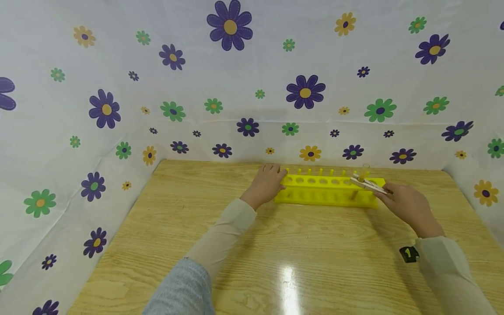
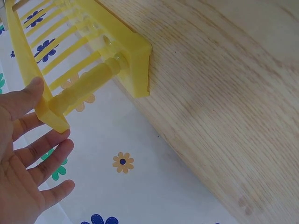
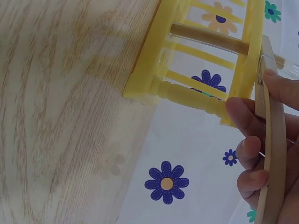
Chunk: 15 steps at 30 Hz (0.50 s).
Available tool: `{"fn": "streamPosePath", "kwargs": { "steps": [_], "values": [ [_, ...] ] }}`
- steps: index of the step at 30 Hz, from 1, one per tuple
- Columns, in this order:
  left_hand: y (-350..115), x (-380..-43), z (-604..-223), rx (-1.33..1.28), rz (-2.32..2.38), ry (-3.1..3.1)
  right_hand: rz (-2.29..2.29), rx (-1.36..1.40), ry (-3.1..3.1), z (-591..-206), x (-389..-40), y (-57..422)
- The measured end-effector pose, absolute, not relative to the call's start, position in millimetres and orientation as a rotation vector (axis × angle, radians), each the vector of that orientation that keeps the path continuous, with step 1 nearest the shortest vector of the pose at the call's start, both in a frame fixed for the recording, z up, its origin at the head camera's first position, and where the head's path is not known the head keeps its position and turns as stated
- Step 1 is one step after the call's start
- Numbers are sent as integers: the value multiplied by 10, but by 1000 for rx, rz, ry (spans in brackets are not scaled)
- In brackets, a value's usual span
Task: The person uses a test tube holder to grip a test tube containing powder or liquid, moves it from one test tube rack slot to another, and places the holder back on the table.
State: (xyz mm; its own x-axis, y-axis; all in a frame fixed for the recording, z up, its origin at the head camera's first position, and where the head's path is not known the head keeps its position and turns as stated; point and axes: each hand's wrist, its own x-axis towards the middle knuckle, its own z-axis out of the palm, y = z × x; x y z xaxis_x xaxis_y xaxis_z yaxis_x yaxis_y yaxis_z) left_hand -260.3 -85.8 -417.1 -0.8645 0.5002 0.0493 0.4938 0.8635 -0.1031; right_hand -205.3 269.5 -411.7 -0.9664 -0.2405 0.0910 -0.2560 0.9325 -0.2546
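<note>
A yellow test tube rack (image 1: 323, 199) stands upright on the table near the back wall. At its left end my left hand (image 1: 267, 184) grips the top bar, with the thumb over the edge and a finger beneath in the left wrist view; the other fingers are spread. My right hand (image 1: 409, 208) holds a wooden test tube clamp (image 1: 372, 186) at the rack's right end. The clamp's jaws lie around the upper part of a glass test tube (image 3: 208, 37) with brownish contents. That tube stands in a hole near the right end, its mouth above the top bar.
The wood-grain table (image 1: 220, 218) has its back edge just behind the rack. A flower-print sheet (image 1: 252, 74) hangs behind and at both sides. A small black tag with a yellow number (image 1: 409, 254) shows beside the right cuff.
</note>
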Motion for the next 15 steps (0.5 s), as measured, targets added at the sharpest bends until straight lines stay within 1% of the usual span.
{"fn": "streamPosePath", "kwargs": {
  "steps": [15],
  "values": [
    [-862,-2593,-4169,-800,130,-2955,393,377,-3088,-4091,-2087,2673]
  ]
}}
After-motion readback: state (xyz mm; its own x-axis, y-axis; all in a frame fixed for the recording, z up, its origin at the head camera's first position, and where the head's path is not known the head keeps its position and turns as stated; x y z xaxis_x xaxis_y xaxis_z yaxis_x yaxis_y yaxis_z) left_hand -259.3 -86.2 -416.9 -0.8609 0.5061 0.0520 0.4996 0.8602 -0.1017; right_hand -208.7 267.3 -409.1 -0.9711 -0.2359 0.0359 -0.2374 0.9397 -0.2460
